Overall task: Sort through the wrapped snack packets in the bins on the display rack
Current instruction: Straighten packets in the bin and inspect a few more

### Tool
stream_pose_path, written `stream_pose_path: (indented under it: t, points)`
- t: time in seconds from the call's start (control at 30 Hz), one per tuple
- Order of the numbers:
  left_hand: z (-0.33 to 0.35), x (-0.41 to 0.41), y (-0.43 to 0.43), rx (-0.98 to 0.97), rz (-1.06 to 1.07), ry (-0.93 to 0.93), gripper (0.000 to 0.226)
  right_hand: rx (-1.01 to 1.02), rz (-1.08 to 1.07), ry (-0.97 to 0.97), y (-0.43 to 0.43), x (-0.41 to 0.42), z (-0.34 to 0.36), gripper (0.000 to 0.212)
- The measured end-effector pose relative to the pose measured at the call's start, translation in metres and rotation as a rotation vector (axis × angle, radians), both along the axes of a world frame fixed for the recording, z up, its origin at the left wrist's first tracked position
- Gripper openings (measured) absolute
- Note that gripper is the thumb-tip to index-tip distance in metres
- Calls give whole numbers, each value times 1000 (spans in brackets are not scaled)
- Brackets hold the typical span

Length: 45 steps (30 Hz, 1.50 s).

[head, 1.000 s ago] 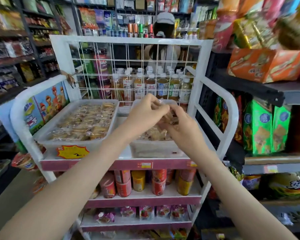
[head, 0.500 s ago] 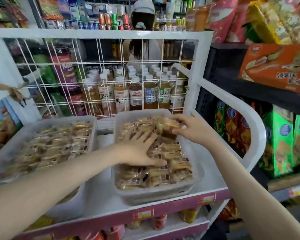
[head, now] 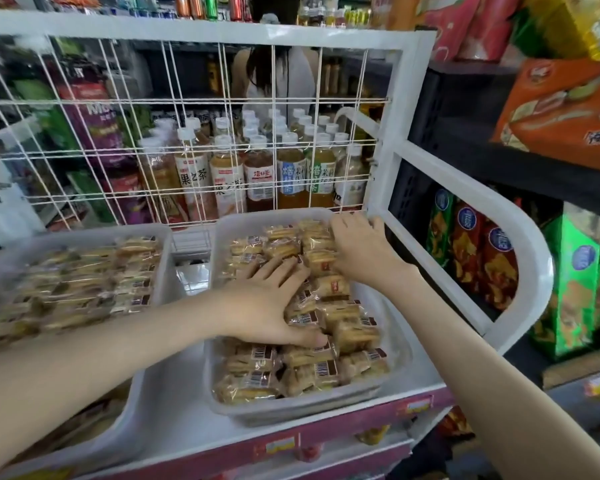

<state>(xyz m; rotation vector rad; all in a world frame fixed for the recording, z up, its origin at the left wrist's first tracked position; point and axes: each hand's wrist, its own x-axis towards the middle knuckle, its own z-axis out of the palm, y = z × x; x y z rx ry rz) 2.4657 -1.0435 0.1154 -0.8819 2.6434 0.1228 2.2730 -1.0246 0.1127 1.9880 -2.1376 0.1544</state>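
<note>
At the left of the frame the left bin [head: 84, 234] sits on the top shelf [head: 174, 393] of the display rack [head: 413, 98], filled with wrapped snack packets [head: 84, 289]. They are blurred there, but seem to lie in rows with their long sides running across the frame.

In the middle, the left hand [head: 267, 299] lies flat on the packets in the right bin [head: 291, 412]. Its fingers are spread and straight and its thumb reaches toward the near rows, so it presses and grasps nothing.

The packets under it [head: 312, 368] are oblong. Most lie with the long axis left to right and the dark barcoded end toward the right of the frame. A few in the middle sit tilted or overlapped.

Further right, the right hand [head: 357, 251] rests on the far right corner of this bin, fingers bent over the packets by the rim. Whether it pinches one or only touches them I cannot tell.

The step in hand looks like sorting the right bin's far rows. It would go best with the flat hand steadying the pile lightly while the other lifts single packets by an end seam. Each should then go back in line with its neighbours, not pushed so that the crumbly contents get crushed.

Bagged snacks [head: 478, 251] stand on the store shelf at the far right.
</note>
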Motion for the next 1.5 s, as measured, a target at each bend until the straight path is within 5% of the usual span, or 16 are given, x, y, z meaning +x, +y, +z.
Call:
stream_pose_path:
  t: [0.17,0.43,0.67,0.77,0.97,1.1,1.23,1.5]
  points:
    - [2,-1,5,21,21,-10,113,89,119,-10,12,2,3,15]
    - [6,-1,12,34,92,-8,116,352,182,-233,31,-3,1,31]
    - [8,1,22,39,170,69,116,42,262,-211,64,-3,14,29]
    - [2,1,32,11,206,97,100,-41,324,-397,90,-8,25,35]
    - [5,5,77,-53,336,141,71,-236,373,-462,133,-9,25,40]
    - [10,15,115,-99,411,525,58,-487,348,-718,164,8,19,35]
    - [16,21,167,21,507,1025,44,-458,236,-1141,196,41,10,28]
    - [-22,77,231,351,747,1402,13,-376,197,-1493,250,112,-28,13]
